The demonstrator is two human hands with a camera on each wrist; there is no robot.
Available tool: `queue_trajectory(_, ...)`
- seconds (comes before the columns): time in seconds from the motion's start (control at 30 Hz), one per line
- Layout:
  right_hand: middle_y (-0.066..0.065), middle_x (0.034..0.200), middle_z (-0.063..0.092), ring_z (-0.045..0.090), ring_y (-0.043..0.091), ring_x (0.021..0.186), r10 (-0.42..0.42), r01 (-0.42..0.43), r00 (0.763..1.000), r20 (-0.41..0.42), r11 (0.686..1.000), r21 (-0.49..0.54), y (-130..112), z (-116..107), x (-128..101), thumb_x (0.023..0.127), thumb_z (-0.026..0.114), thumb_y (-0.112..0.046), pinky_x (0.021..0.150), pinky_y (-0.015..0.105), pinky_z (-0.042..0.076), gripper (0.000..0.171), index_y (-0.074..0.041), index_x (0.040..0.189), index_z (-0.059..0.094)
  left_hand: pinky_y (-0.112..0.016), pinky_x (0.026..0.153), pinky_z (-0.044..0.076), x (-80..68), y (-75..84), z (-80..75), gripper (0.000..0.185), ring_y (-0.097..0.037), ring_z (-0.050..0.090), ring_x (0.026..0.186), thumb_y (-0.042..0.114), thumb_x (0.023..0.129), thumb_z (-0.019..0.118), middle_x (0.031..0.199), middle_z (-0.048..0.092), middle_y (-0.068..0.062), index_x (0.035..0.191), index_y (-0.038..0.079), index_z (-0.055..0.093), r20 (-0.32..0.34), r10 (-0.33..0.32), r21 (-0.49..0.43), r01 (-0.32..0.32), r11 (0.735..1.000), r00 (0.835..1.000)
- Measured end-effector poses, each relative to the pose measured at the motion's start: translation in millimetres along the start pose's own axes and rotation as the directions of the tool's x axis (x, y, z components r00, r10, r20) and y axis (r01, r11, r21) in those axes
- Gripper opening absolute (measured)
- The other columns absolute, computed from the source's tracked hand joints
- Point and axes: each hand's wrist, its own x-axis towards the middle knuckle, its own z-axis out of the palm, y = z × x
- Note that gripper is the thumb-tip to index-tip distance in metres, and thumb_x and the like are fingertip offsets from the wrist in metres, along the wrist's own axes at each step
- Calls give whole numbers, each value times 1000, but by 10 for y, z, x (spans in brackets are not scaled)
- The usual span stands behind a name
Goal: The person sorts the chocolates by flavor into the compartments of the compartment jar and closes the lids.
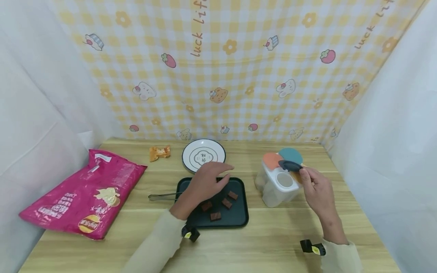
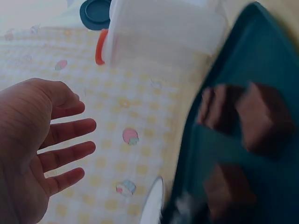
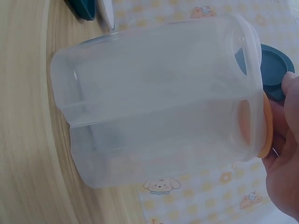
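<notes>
1 container (image 1: 274,190), 4 lids (image 1: 289,165), 1 tray (image 1: 239,214)

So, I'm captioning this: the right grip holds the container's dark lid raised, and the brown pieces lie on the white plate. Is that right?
Not quite: the head view shows the brown pieces on the dark tray, not the white plate. The right grip does hold the raised dark lid of the container.

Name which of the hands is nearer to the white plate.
Left. The left hand is above the dark tray, just in front of the white plate; the right hand is farther off, to its right, pinching the dark lid.
</notes>
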Motion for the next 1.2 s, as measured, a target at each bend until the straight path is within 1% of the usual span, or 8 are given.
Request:
queue_trajectory(0.27, 20, 104, 73, 53, -3, 76, -17, 17, 1000, -16, 1000, -2, 4, 19, -9, 103, 60, -2, 69, 12, 41, 17, 6, 102, 75, -46, 95, 52, -558, -240, -295, 24, -23, 68, 108, 16, 90, 80, 114, 74, -2, 114, 11, 79, 41, -56, 137, 50, 989, 998)
queue_trajectory(0.4, 20, 103, 73, 52, -3, 76, -17, 17, 1000, -27, 1000, 5, -3, 10, -6, 103, 60, -2, 69, 12, 40, 18, 6, 100, 75, -49, 99, 50, -752, -351, -479, 27, -27, 66, 113, 18, 89, 82, 119, 72, -6, 115, 11, 79, 116, -114, 187, 91, 978, 987)
queue_trajectory(0.53, 19, 103, 73, 52, -6, 77, -7, 7, 999, -38, 1000, 3, -2, 6, -1, 103, 60, -3, 70, 11, 39, 18, 6, 100, 75, -53, 99, 49, -895, -420, -648, 34, -33, 63, 116, 23, 89, 83, 125, 69, -12, 120, 11, 77, 225, -187, 225, 136, 965, 956)
queue_trajectory(0.63, 20, 103, 73, 53, -6, 78, -5, 5, 999, -35, 1000, 7, -1, 7, 2, 103, 60, -2, 70, 11, 40, 18, 6, 99, 75, -53, 97, 50, -988, -470, -738, 40, -33, 63, 114, 25, 87, 84, 126, 67, -13, 123, 11, 76, 277, -250, 234, 187, 954, 928)
queue_trajectory(0.77, 21, 103, 73, 54, -4, 77, -4, 5, 1000, -28, 1000, 9, -5, 9, 1, 103, 60, -2, 69, 11, 40, 18, 6, 98, 75, -49, 91, 54, -1088, -535, -825, 43, -27, 62, 106, 25, 85, 86, 121, 65, -9, 125, 12, 74, 309, -327, 221, 267, 938, 893)
queue_trajectory(0.87, 21, 104, 73, 53, -5, 77, 2, -2, 1000, -27, 1000, 9, -7, 11, -3, 103, 60, -3, 69, 11, 40, 19, 7, 99, 75, -46, 88, 56, -1133, -575, -867, 39, -23, 63, 101, 23, 86, 86, 116, 65, -5, 121, 11, 75, 324, -359, 197, 309, 931, 875)
queue_trajectory(1.07, 23, 106, 73, 55, -10, 82, -4, 4, 999, -35, 1000, 20, 2, 15, -6, 103, 60, -2, 72, 9, 41, 18, 9, 103, 75, -46, 88, 56, -1154, -617, -895, 33, -24, 65, 101, 22, 88, 84, 113, 68, -4, 117, 10, 76, 371, -396, 183, 352, 918, 840)
queue_trajectory(1.2, 23, 105, 73, 54, -9, 80, -16, 17, 999, -31, 1000, 27, 4, 22, -2, 103, 60, -1, 70, 10, 41, 18, 9, 104, 75, -48, 88, 56, -1156, -631, -886, 30, -25, 66, 102, 21, 89, 82, 112, 69, -4, 116, 11, 76, 391, -417, 188, 373, 909, 821)
